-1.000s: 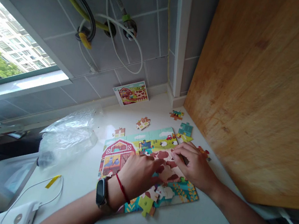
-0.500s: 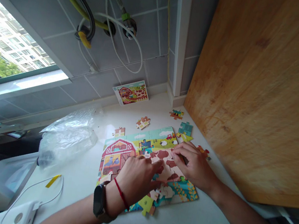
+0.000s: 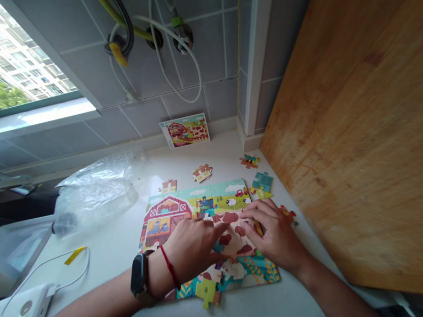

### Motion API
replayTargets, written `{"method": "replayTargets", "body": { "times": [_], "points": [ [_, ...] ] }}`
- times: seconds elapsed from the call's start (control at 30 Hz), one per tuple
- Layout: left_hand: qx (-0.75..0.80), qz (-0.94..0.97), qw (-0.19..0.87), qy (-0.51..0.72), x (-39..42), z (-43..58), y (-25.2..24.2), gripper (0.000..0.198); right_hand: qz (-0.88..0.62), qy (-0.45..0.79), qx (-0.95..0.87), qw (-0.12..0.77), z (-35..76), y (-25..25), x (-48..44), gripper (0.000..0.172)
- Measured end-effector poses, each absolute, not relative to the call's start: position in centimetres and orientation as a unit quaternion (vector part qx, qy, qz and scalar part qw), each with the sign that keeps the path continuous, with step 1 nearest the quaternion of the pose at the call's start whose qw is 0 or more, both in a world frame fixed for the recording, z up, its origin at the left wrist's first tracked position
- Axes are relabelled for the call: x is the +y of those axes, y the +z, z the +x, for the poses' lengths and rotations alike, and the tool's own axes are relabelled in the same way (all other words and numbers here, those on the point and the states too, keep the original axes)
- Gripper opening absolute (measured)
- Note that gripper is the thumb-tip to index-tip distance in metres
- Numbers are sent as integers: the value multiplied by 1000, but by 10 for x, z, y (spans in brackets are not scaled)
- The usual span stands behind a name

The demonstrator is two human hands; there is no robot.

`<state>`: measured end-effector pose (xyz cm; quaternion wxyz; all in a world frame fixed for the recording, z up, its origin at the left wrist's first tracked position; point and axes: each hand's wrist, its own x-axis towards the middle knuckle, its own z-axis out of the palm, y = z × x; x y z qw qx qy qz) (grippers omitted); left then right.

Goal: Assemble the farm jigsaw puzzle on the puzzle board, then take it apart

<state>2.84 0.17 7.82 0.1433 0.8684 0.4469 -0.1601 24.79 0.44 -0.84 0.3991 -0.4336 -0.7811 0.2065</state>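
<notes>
A farm jigsaw puzzle [image 3: 229, 244] lies on the white counter, showing a red barn, a brown-spotted cow and green fields. Across its middle rests my left hand [image 3: 195, 245], index finger and thumb stretched apart over the cow. My right hand [image 3: 274, 233] lies at the puzzle's right edge, fingertips touching the cow area and thumb apart from the fingers. An orange patch shows in the gap under it. Close to the front edge, a yellow-green puzzle piece [image 3: 206, 291] sticks out. What lies beneath both palms is hidden.
Loose pieces lie behind the puzzle, including a teal piece [image 3: 263, 180] and a brown-and-cream cluster [image 3: 202, 173]. A picture card [image 3: 186, 131] leans near the wall. Crumpled clear plastic [image 3: 98, 191] sits left. A wooden board [image 3: 360, 140] stands at right; a white device [image 3: 28, 304] is front left.
My right hand's fingers have spread slightly, and an orange patch now shows between them and the thumb. My left hand has shifted a little to the left.
</notes>
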Motion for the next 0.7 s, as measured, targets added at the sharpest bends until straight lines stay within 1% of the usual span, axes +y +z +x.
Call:
{"method": "replayTargets", "body": {
  "times": [0.03, 0.13, 0.17, 0.23, 0.4, 0.53, 0.7],
  "points": [
    [451, 866, 147, -160, 2, 29, 78, 43, -422, 208, -794, 385, 248, -7, 3, 18],
    [463, 858, 155, -160, 2, 29, 79, 38, -381, 217, -836, 331, 249, -4, 1, 46],
    [465, 857, 156, -159, 2, 29, 80, 37, -373, 218, -844, 316, 249, -4, 0, 52],
    [465, 857, 156, -159, 2, 30, 80, 35, -372, 217, -852, 298, 250, -5, 0, 57],
    [466, 852, 166, -170, 3, 31, 81, 35, -372, 213, -860, 278, 251, -7, -1, 54],
    [451, 859, 165, -177, 5, 24, 86, 40, -376, 216, -845, 312, 250, -7, 0, 45],
    [451, 851, 162, -216, -4, 5, 111, 46, -393, 211, -822, 356, 250, -8, 1, 30]
  ]
}}
